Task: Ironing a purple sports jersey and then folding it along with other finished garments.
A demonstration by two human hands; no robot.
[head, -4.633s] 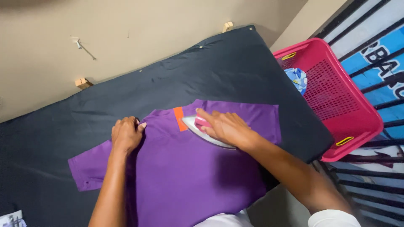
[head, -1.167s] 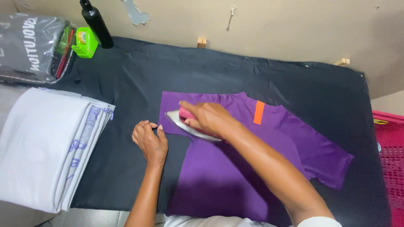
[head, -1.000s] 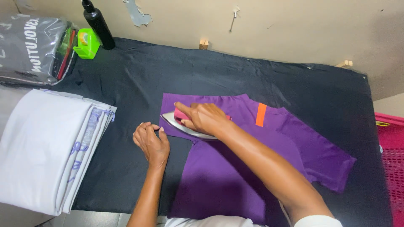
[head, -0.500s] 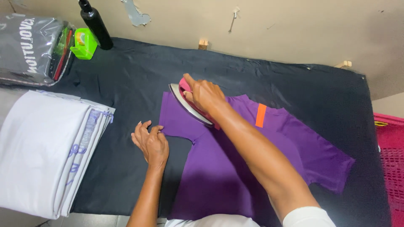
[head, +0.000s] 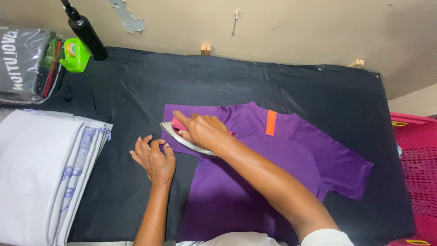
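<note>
- At the table's (head: pixel 136 86) far left corner: one grey plastic-wrapped package (head: pixel 22 64), one green tape dispenser (head: pixel 75 54), one black bottle (head: pixel 86 32) leaning toward the wall.
- Along the left edge: one stack of folded white cloth (head: pixel 41 173), with pale purple print on its side.
- Just right of the stack: left hand (head: pixel 154 157), grip spread, fingers flat on the black cover, close beside the shirt's sleeve edge; holding nothing.
- Near the table's middle: one purple shirt (head: pixel 255 182) lying flat, with one orange tag (head: pixel 271 122) at the collar.
- On the shirt's left sleeve: one iron (head: pixel 182 136), pink handle, metal soleplate, pointed toward the left edge.
- Over the iron: right hand (head: pixel 205 132), grip wrapped tight around the handle.
- Beyond the right edge: one pink plastic basket (head: pixel 416 177).
- Risk, judged: left fingers very near the iron's nose; a push further left could burn them.
- Risk, judged: iron resting too long on thin fabric could scorch it or leave it shiny.
- Risk, judged: sleeve edge bunching under the soleplate could press in a crease.
</note>
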